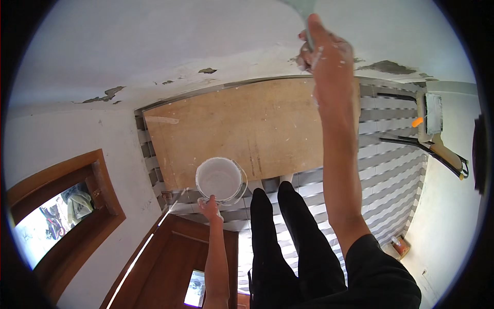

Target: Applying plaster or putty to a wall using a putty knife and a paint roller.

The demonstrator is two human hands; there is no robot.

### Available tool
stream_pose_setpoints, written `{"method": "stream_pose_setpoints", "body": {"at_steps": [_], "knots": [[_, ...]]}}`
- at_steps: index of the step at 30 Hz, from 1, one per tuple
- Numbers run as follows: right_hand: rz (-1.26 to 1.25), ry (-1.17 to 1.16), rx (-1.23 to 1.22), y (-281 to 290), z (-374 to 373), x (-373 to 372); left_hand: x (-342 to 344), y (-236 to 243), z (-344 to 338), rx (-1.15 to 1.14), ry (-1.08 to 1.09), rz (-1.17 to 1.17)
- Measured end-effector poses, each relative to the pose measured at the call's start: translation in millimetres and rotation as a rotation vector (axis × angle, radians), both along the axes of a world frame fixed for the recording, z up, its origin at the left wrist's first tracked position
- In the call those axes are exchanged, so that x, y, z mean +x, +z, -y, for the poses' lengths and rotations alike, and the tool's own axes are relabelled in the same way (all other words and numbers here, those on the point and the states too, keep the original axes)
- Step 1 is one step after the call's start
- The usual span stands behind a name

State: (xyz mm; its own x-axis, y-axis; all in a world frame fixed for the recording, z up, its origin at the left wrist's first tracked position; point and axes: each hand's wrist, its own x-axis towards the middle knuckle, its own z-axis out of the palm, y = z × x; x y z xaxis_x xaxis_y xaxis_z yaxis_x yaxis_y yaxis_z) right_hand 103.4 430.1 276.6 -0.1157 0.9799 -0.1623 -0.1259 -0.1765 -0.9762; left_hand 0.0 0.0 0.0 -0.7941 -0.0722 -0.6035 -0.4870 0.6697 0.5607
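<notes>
Pale green flat tool (303,6) is at the very top of the view, up by the white wall (154,46). The right hand (332,54) is wrapped round its handle, with the thumb lying along it. From that hand, the tool points up and a bit to the left, and it gets wider near the top. Its far end is cut off, so I cannot tell if it touches the wall. The right hand is much nearer to the tool than the left one.

White bucket (218,158) is far below the tool and to its left. The left hand (210,210) holds the bucket at its near side, with the thumb by the rim. The other fingers are hard to see. The bucket's round top faces up, and its thin wire handle (246,181) hangs at the right side. Pale stuff is inside, but I cannot tell how deep it is. Both hands have white smears.

Behind the bucket is a big brown board (247,118). Above it, the wall has chipped grey spots, one big one (388,67) just right of the right arm. Black trouser legs (270,232) reach toward the board. A brown door (159,257) is at the lower left.
</notes>
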Motion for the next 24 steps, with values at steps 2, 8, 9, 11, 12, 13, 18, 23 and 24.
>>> {"method": "stream_pose_setpoints", "body": {"at_steps": [2, 8, 9, 11, 12, 13, 18, 23, 24], "knots": [[0.008, -0.086, 0.104, 24.8, 8.4, -3.6, 8.5, -5.5, 4.0, 0.086, 0.069, -0.047], [-0.17, -0.089, 0.352, 41.7, 30.0, -48.2, 20.6, 1.3, -18.2, 0.157, 0.094, 0.164], [-0.185, -0.074, 0.34, 29.9, 36.4, -62.0, 15.2, -3.8, -7.9, 0.149, 0.112, 0.149], [-0.334, 0.065, 0.249, 4.2, 46.8, -89.9, 0.1, -17.1, 15.8, 0.037, 0.065, 0.034], [-0.311, 0.071, 0.214, -22.3, 51.5, -98.3, 2.2, -20.1, 17.2, 0.033, 0.075, 0.04], [-0.287, 0.076, 0.18, -50.4, 55.8, -105.1, 4.6, -20.3, 14.9, 0.051, 0.074, 0.042], [-0.073, -0.003, 0.071, -172.8, 49.1, -130.9, 9.7, -4.5, -0.6, -0.08, -0.011, 0.005], [-0.022, -0.023, -0.02, -245.0, 69.3, -156.8, -3.6, -20.3, 36.2, -0.129, 0.006, -0.054], [0.03, -0.05, -0.038, -262.4, 70.9, -151.8, -2.7, -24.5, 37.6, -0.131, 0.01, -0.043]]}}
